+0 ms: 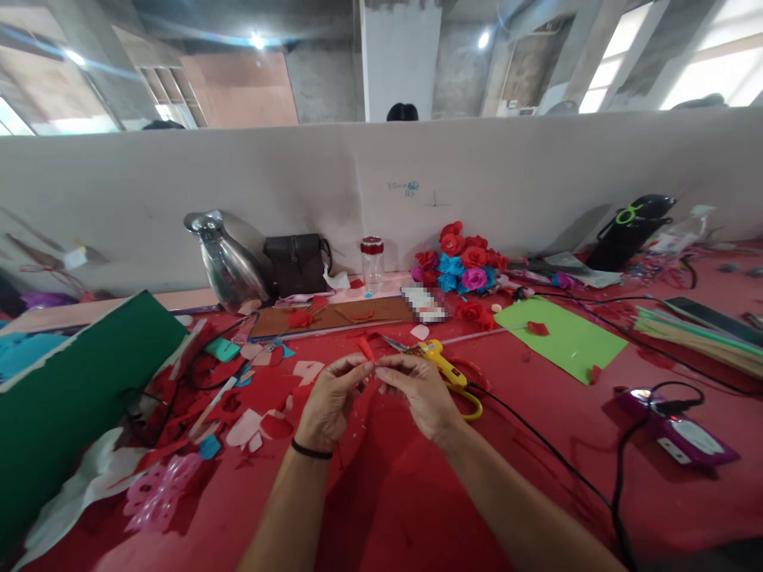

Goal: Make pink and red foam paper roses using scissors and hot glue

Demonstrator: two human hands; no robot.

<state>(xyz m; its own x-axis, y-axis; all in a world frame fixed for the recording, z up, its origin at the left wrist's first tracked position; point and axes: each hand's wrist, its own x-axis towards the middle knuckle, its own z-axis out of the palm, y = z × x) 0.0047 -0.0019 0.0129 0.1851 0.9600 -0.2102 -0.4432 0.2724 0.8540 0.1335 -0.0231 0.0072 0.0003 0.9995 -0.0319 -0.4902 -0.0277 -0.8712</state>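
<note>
Fingertips meet in the middle of the view, where my left hand (pixel 335 397) and my right hand (pixel 422 391) both pinch a small red paper piece (pixel 366 348). Its narrow top sticks up between them; the lower part is hidden by the fingers. Just beyond my right hand lies a yellow glue gun (pixel 444 363) with a black cord. Scissors (pixel 474 407) with yellow handles rest beside and partly under it, blades pointing away to the left. Left of my left hand, pink, red and blue paper petals (pixel 244 427) are scattered on the red table (pixel 381 516).
A green box (pixel 101 405) stands at the left. Along the partition are a steel jug (pixel 230 266), a dark bag (pixel 295 264), a glass jar (pixel 373 262) and paper flowers (pixel 468 258). Right are a lime-green sheet (pixel 563 338) and a purple power strip (pixel 685 437) with cords.
</note>
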